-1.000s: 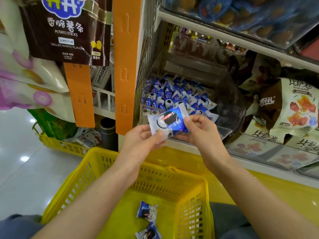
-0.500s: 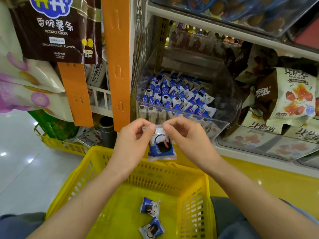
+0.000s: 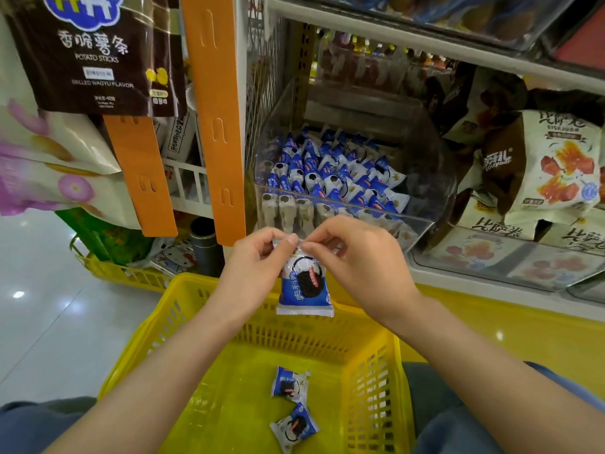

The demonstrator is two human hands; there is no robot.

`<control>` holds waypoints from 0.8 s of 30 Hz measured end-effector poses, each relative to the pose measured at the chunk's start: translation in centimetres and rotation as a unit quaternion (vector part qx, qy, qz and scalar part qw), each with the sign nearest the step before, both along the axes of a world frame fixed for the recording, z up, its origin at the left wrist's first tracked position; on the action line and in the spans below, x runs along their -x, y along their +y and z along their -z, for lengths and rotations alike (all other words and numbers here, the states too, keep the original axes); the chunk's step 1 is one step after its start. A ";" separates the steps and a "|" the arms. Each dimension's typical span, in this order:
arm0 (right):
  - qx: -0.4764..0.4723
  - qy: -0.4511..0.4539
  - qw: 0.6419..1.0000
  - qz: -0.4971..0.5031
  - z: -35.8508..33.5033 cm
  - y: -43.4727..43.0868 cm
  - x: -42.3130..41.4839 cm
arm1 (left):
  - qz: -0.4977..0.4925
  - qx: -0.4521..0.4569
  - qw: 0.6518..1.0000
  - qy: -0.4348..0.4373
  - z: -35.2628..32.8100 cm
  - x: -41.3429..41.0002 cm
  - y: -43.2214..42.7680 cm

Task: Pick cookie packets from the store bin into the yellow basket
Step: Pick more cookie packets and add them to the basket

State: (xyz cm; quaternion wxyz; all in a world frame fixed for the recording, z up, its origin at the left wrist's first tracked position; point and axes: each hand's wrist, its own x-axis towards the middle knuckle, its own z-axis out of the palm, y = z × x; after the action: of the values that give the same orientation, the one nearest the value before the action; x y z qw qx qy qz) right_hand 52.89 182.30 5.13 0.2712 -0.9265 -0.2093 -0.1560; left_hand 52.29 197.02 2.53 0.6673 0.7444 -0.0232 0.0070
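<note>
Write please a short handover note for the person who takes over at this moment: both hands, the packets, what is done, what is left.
Left hand: pinches the top edge of a cookie packet.
Right hand: pinches the same top edge; the packet hangs above the yellow basket.
Done: two packets lie on the basket floor.
Left: drop the held packet in, then probably pick more from the clear store bin, which holds many.
</note>
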 end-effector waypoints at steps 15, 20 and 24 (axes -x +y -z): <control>0.058 -0.081 0.989 -0.112 0.4 0.4 1.0 | -0.003 0.284 0.945 0.160 -0.4 -0.1 0.6; -0.086 0.008 0.995 -0.055 0.3 1.1 1.2 | -0.070 0.211 0.968 0.121 -0.7 -0.2 0.5; -0.303 0.265 0.915 0.002 -0.2 1.3 0.6 | -0.040 0.189 0.975 0.107 -0.9 0.1 0.5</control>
State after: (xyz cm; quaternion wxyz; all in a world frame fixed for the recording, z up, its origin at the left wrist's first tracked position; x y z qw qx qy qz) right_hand 52.32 183.61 5.30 0.5838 -0.8078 -0.0708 0.0393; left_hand 52.21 197.51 3.41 0.7935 0.6019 0.0799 -0.0417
